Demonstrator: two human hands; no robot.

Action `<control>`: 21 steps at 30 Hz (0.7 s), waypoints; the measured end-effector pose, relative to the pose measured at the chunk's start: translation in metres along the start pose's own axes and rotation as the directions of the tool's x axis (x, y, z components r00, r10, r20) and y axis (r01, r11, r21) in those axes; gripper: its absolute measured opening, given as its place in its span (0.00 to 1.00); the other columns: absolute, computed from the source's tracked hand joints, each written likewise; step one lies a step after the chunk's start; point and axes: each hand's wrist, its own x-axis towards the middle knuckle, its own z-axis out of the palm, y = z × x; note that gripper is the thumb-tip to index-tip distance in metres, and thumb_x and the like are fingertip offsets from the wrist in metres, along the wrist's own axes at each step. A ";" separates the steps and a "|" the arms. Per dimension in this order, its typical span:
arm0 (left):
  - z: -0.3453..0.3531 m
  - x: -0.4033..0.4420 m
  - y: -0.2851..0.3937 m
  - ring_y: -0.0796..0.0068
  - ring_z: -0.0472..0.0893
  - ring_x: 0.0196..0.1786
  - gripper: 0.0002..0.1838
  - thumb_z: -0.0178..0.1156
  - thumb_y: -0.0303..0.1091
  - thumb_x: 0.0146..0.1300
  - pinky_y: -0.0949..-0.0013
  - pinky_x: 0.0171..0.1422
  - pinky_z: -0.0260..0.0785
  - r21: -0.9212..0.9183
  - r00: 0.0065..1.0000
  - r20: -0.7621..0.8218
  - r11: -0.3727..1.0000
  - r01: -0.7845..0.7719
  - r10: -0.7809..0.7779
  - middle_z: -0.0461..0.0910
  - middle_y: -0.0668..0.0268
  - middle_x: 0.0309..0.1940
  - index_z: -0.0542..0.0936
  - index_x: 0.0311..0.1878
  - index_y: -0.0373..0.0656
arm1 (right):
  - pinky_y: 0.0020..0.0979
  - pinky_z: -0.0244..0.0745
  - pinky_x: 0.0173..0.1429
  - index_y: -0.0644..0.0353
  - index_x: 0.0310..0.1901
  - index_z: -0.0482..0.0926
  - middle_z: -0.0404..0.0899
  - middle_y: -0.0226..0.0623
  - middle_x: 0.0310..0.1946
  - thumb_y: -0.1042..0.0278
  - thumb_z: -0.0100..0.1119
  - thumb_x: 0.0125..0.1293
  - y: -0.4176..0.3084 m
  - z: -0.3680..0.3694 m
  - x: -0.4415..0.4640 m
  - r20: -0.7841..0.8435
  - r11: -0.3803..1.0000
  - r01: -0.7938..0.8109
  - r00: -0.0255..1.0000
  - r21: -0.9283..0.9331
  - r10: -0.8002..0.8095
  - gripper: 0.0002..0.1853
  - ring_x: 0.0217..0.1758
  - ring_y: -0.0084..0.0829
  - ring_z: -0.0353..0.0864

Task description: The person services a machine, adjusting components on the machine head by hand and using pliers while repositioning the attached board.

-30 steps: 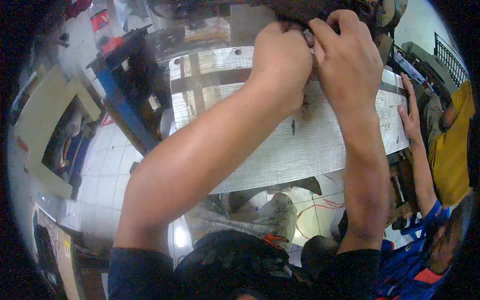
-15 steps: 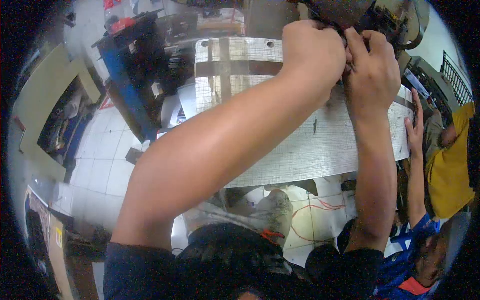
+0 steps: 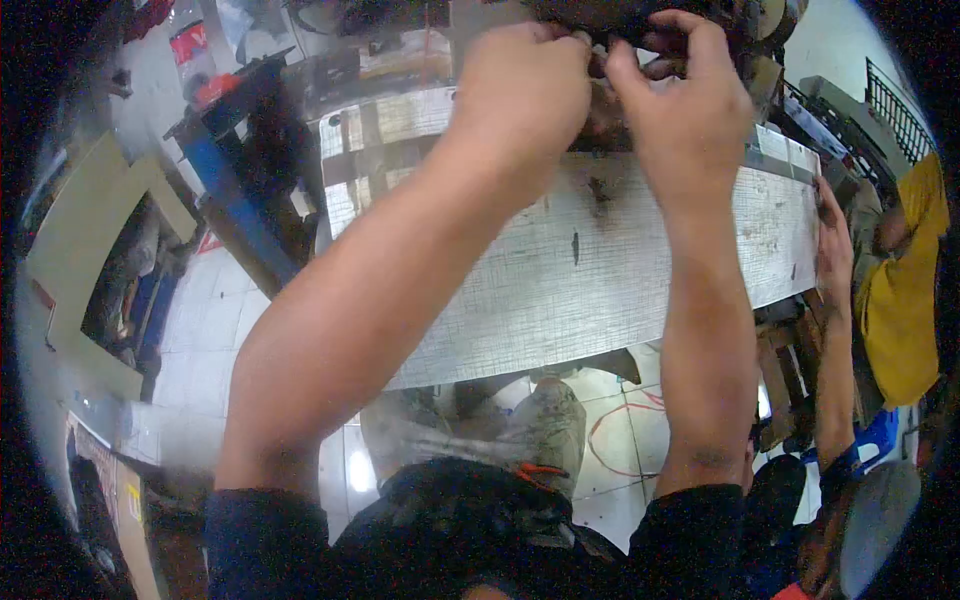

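Observation:
Both of my hands are raised at the top of the view, over the far edge of a silvery, scratched panel [image 3: 560, 270] with dark tape bands. My left hand [image 3: 530, 85] is curled with its fingertips turned toward a dark machine part [image 3: 600, 15]; what they pinch, if anything, is too dark to make out. Just right of it, my right hand [image 3: 685, 95] has thumb and index finger bent and apart, with a gap between them. Its other fingertips lie in shadow by the dark part. A dark stain marks the panel below my hands.
At the right, another person's hand [image 3: 833, 240] touches the panel's edge. Further right hangs yellow cloth [image 3: 905, 300]. A blue metal beam [image 3: 235, 195] stands at the left, near a beige frame [image 3: 75, 240]. An orange-red cord [image 3: 600, 430] lies on the tiled floor.
My hands have moved apart, and the right thumb and index finger have spread. The other person's hand has shifted on the panel's right edge. The whole view has swung.

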 end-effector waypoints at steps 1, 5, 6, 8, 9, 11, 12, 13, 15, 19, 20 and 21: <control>-0.005 -0.004 0.004 0.66 0.81 0.30 0.10 0.54 0.29 0.64 0.64 0.38 0.72 0.131 0.998 0.052 0.991 0.011 -0.018 0.82 0.58 0.30 0.82 0.42 0.34 | 0.32 0.79 0.46 0.60 0.45 0.81 0.84 0.40 0.38 0.64 0.71 0.56 0.005 0.005 -0.001 -0.022 1.000 0.013 1.000 -0.017 -0.014 0.17 0.39 0.34 0.85; -0.020 -0.017 0.000 0.65 0.84 0.36 0.14 0.56 0.35 0.68 0.63 0.43 0.76 0.667 0.908 0.342 0.617 -0.416 0.243 0.85 0.56 0.39 0.82 0.50 0.37 | 0.34 0.79 0.44 0.60 0.45 0.79 0.85 0.39 0.36 0.64 0.70 0.58 0.014 0.004 -0.005 -0.002 0.997 -0.059 0.998 0.057 0.060 0.16 0.37 0.35 0.86; -0.018 -0.018 -0.002 0.60 0.84 0.37 0.17 0.57 0.34 0.66 0.61 0.42 0.76 0.702 0.830 0.365 0.460 -0.543 0.421 0.84 0.56 0.38 0.80 0.55 0.39 | 0.34 0.79 0.44 0.60 0.45 0.79 0.85 0.39 0.36 0.64 0.70 0.58 0.011 0.000 -0.006 0.001 0.996 -0.067 0.998 0.055 0.067 0.16 0.37 0.35 0.86; -0.016 -0.026 -0.001 0.49 0.83 0.39 0.19 0.56 0.33 0.64 0.55 0.44 0.75 0.668 0.834 0.350 0.510 -0.542 0.428 0.82 0.47 0.36 0.77 0.55 0.34 | 0.36 0.76 0.39 0.66 0.43 0.76 0.80 0.45 0.34 0.76 0.67 0.53 0.002 -0.011 -0.001 0.042 0.991 -0.059 0.998 0.124 0.055 0.15 0.34 0.39 0.82; -0.014 -0.031 0.003 0.38 0.81 0.40 0.21 0.55 0.32 0.62 0.50 0.47 0.74 0.633 0.838 0.330 0.557 -0.538 0.435 0.80 0.38 0.34 0.75 0.55 0.28 | 0.36 0.76 0.39 0.66 0.43 0.76 0.80 0.45 0.34 0.76 0.67 0.53 0.002 -0.011 -0.001 0.034 0.991 -0.059 0.998 0.123 0.056 0.15 0.34 0.39 0.82; -0.019 -0.034 0.006 0.38 0.81 0.39 0.22 0.56 0.32 0.62 0.49 0.47 0.74 0.574 0.816 0.378 0.581 -0.577 0.438 0.81 0.39 0.33 0.73 0.57 0.28 | 0.37 0.76 0.39 0.66 0.43 0.76 0.81 0.46 0.33 0.76 0.67 0.54 0.003 -0.011 0.000 0.028 0.991 -0.035 0.999 0.133 0.031 0.15 0.33 0.40 0.83; -0.019 -0.034 0.005 0.38 0.81 0.39 0.23 0.56 0.31 0.61 0.49 0.46 0.74 0.549 0.812 0.396 0.598 -0.584 0.429 0.81 0.39 0.32 0.72 0.58 0.28 | 0.37 0.76 0.39 0.66 0.43 0.76 0.81 0.46 0.33 0.76 0.67 0.54 0.007 -0.008 -0.001 0.028 0.990 -0.043 0.999 0.136 0.040 0.15 0.33 0.40 0.83; -0.018 -0.035 0.003 0.38 0.81 0.38 0.24 0.56 0.31 0.61 0.48 0.46 0.74 0.524 0.807 0.414 0.615 -0.589 0.421 0.81 0.39 0.31 0.72 0.59 0.28 | 0.37 0.77 0.39 0.66 0.43 0.76 0.81 0.47 0.33 0.75 0.67 0.54 0.012 -0.004 -0.001 -0.002 0.991 0.009 1.000 0.131 -0.008 0.15 0.33 0.41 0.83; -0.007 -0.032 -0.002 0.40 0.81 0.40 0.24 0.56 0.29 0.59 0.49 0.47 0.73 0.753 0.879 0.403 0.452 -0.478 0.256 0.81 0.41 0.34 0.72 0.58 0.29 | 0.37 0.77 0.39 0.66 0.42 0.76 0.81 0.47 0.33 0.75 0.67 0.54 0.020 -0.002 -0.003 -0.030 0.992 0.052 0.998 0.119 -0.049 0.15 0.33 0.42 0.83; 0.000 -0.023 0.008 0.49 0.82 0.41 0.15 0.49 0.29 0.66 0.54 0.46 0.73 0.771 0.875 0.474 0.436 -0.465 0.096 0.80 0.45 0.40 0.69 0.53 0.32 | 0.38 0.77 0.37 0.65 0.42 0.75 0.81 0.48 0.33 0.74 0.68 0.53 0.016 -0.007 -0.001 -0.056 0.993 0.079 0.996 0.085 -0.074 0.16 0.31 0.44 0.82; 0.001 -0.027 0.010 0.46 0.82 0.41 0.17 0.51 0.30 0.65 0.52 0.46 0.73 0.732 0.861 0.474 0.462 -0.501 0.183 0.80 0.44 0.40 0.68 0.54 0.32 | 0.39 0.77 0.37 0.65 0.42 0.75 0.81 0.48 0.32 0.73 0.68 0.53 0.014 -0.009 -0.001 -0.042 0.989 0.065 0.997 0.134 -0.059 0.16 0.31 0.44 0.82; 0.003 -0.030 0.010 0.43 0.82 0.41 0.18 0.53 0.32 0.64 0.50 0.45 0.72 0.690 0.843 0.468 0.486 -0.536 0.265 0.79 0.42 0.40 0.68 0.54 0.31 | 0.39 0.77 0.37 0.65 0.42 0.75 0.81 0.48 0.32 0.73 0.68 0.53 0.016 -0.008 -0.001 -0.044 0.988 0.061 0.997 0.139 -0.055 0.16 0.31 0.44 0.82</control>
